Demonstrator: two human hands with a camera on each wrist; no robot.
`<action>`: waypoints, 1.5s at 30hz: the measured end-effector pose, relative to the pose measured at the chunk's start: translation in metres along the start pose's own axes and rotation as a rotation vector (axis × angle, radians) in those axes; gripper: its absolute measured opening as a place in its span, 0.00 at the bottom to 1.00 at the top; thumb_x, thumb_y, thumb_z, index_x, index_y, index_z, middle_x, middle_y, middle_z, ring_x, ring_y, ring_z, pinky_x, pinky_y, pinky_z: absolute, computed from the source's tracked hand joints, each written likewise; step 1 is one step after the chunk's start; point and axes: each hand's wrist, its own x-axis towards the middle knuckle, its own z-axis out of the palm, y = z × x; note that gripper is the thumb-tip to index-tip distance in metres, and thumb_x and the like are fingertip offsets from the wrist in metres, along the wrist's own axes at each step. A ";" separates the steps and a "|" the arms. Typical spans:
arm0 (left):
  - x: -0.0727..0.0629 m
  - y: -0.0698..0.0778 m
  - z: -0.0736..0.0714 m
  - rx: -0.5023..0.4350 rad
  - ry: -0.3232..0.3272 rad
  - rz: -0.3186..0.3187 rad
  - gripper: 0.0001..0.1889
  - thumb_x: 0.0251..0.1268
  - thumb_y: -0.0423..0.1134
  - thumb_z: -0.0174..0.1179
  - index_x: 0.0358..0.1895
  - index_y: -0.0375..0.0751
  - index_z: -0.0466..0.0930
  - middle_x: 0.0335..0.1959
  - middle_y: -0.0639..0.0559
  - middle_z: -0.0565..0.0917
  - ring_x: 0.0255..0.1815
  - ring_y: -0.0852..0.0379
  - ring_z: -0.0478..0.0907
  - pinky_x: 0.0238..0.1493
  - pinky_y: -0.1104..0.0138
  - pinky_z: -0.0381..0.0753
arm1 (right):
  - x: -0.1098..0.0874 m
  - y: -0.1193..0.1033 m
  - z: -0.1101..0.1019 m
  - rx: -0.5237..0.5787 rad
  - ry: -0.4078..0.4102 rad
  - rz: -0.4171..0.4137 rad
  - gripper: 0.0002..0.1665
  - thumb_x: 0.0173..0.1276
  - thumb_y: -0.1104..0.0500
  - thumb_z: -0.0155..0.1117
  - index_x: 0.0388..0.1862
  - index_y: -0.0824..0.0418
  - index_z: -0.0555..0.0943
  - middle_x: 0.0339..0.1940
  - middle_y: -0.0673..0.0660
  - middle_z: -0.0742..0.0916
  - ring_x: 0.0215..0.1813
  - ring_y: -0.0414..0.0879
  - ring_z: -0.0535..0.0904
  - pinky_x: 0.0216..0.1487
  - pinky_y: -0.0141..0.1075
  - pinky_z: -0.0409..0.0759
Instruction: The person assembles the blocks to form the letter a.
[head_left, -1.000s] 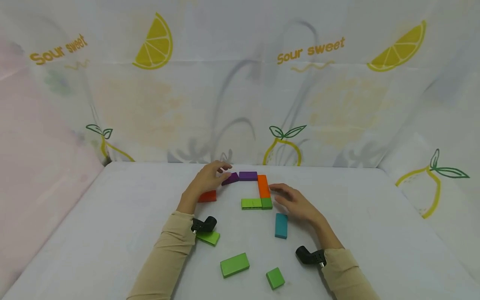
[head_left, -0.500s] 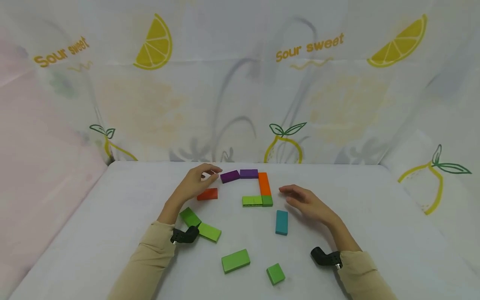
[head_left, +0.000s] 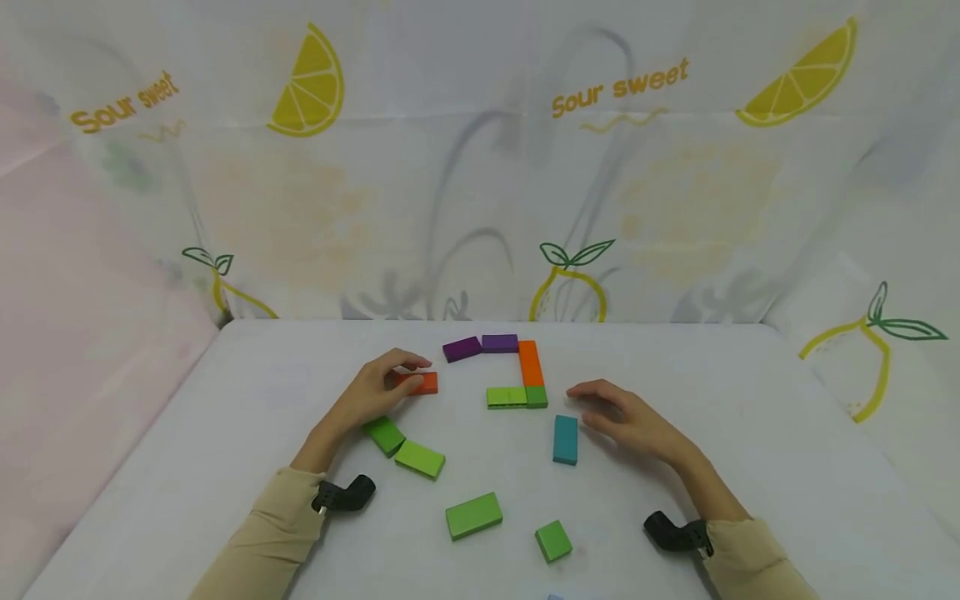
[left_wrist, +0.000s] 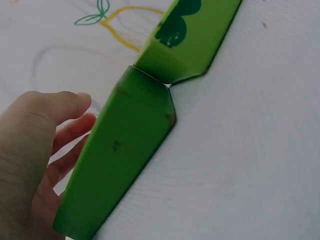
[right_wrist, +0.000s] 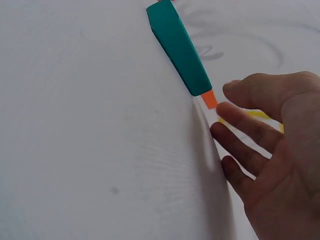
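My left hand is over the left part of a red block, its thumb overlapping the block's near side in the head view. In the left wrist view the fingers are loosely bent behind a green block, with a gap between thumb and index finger; the red block is not visible there. My right hand hovers with relaxed, slightly bent fingers beside a teal block, holding nothing. Two purple blocks, an orange block and a small green block line up with a lime block.
Near the left forearm, a green block meets a light green block at a corner. Closer to the front lie a larger green block and a green cube. A lemon-printed cloth hangs behind the white table.
My left hand has moved from the left purple block back toward the red block, uncovering the green blocks by the forearm. My right hand has drawn away from the orange block, to the right.
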 end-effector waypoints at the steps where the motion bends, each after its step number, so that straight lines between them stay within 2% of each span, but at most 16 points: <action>1: -0.001 -0.002 0.000 0.004 0.006 0.008 0.14 0.66 0.38 0.58 0.53 0.44 0.78 0.51 0.51 0.81 0.51 0.55 0.77 0.51 0.64 0.78 | -0.001 0.000 0.001 0.004 0.001 -0.020 0.21 0.69 0.62 0.57 0.61 0.55 0.73 0.59 0.52 0.79 0.64 0.46 0.71 0.65 0.21 0.63; 5: -0.006 -0.006 0.003 0.024 0.022 0.007 0.15 0.67 0.39 0.57 0.56 0.44 0.77 0.52 0.51 0.82 0.48 0.59 0.76 0.49 0.68 0.76 | -0.003 0.002 0.005 0.035 -0.006 -0.058 0.25 0.66 0.70 0.55 0.61 0.55 0.72 0.59 0.52 0.80 0.64 0.43 0.71 0.65 0.19 0.61; 8: -0.009 -0.008 0.005 0.022 0.027 0.004 0.16 0.67 0.39 0.57 0.57 0.43 0.76 0.52 0.49 0.81 0.46 0.59 0.75 0.48 0.68 0.75 | -0.005 0.002 0.007 0.044 -0.021 -0.064 0.26 0.66 0.71 0.55 0.61 0.55 0.72 0.59 0.52 0.79 0.64 0.40 0.70 0.65 0.18 0.60; 13: -0.010 -0.010 0.007 0.020 0.021 0.076 0.17 0.63 0.34 0.60 0.55 0.42 0.77 0.53 0.47 0.80 0.53 0.52 0.75 0.56 0.60 0.73 | -0.006 -0.005 0.008 0.016 -0.045 -0.081 0.29 0.63 0.73 0.56 0.62 0.53 0.72 0.62 0.52 0.78 0.67 0.40 0.68 0.66 0.19 0.59; 18: -0.008 -0.010 0.006 0.043 0.004 0.110 0.19 0.60 0.30 0.60 0.55 0.46 0.77 0.53 0.50 0.79 0.56 0.54 0.73 0.60 0.62 0.70 | -0.004 -0.014 0.007 -0.039 -0.081 -0.124 0.33 0.60 0.76 0.56 0.62 0.54 0.72 0.65 0.51 0.76 0.69 0.42 0.67 0.67 0.20 0.60; 21: -0.007 -0.011 0.005 0.044 0.011 0.119 0.20 0.58 0.28 0.59 0.55 0.45 0.77 0.52 0.51 0.79 0.54 0.55 0.73 0.58 0.65 0.71 | -0.003 -0.019 0.009 -0.100 -0.105 -0.167 0.30 0.61 0.75 0.57 0.61 0.55 0.73 0.65 0.52 0.76 0.68 0.47 0.68 0.67 0.23 0.62; 26: -0.008 -0.013 0.005 0.042 0.007 0.113 0.20 0.57 0.28 0.59 0.54 0.45 0.78 0.51 0.51 0.80 0.52 0.55 0.74 0.56 0.66 0.72 | -0.004 -0.025 0.011 -0.161 -0.136 -0.179 0.29 0.61 0.73 0.58 0.60 0.53 0.74 0.63 0.51 0.78 0.65 0.47 0.71 0.67 0.29 0.66; 32: -0.005 -0.013 0.001 0.041 0.004 0.108 0.20 0.58 0.29 0.61 0.55 0.45 0.78 0.51 0.50 0.80 0.52 0.55 0.74 0.57 0.68 0.72 | 0.002 -0.034 0.010 -0.299 -0.131 -0.229 0.26 0.59 0.74 0.58 0.55 0.57 0.78 0.57 0.52 0.80 0.60 0.48 0.72 0.61 0.43 0.72; 37: -0.004 -0.012 0.000 0.038 -0.010 0.079 0.19 0.61 0.32 0.59 0.56 0.46 0.77 0.52 0.51 0.80 0.53 0.56 0.74 0.57 0.69 0.72 | 0.003 -0.037 0.009 -0.320 -0.154 -0.173 0.23 0.61 0.72 0.59 0.55 0.57 0.78 0.57 0.53 0.79 0.60 0.49 0.71 0.61 0.48 0.72; 41: -0.005 -0.011 0.000 0.037 -0.005 0.065 0.17 0.63 0.31 0.57 0.55 0.44 0.77 0.52 0.50 0.80 0.54 0.54 0.74 0.58 0.70 0.71 | 0.001 -0.037 0.010 -0.308 -0.170 -0.140 0.22 0.62 0.69 0.61 0.55 0.55 0.78 0.56 0.52 0.78 0.58 0.48 0.72 0.61 0.46 0.73; 45: -0.004 -0.011 0.000 0.033 0.005 0.081 0.17 0.62 0.29 0.55 0.55 0.42 0.77 0.52 0.48 0.81 0.55 0.52 0.75 0.59 0.68 0.71 | 0.001 -0.036 0.009 -0.317 -0.171 -0.124 0.20 0.63 0.66 0.63 0.54 0.54 0.78 0.54 0.51 0.78 0.56 0.46 0.72 0.59 0.44 0.74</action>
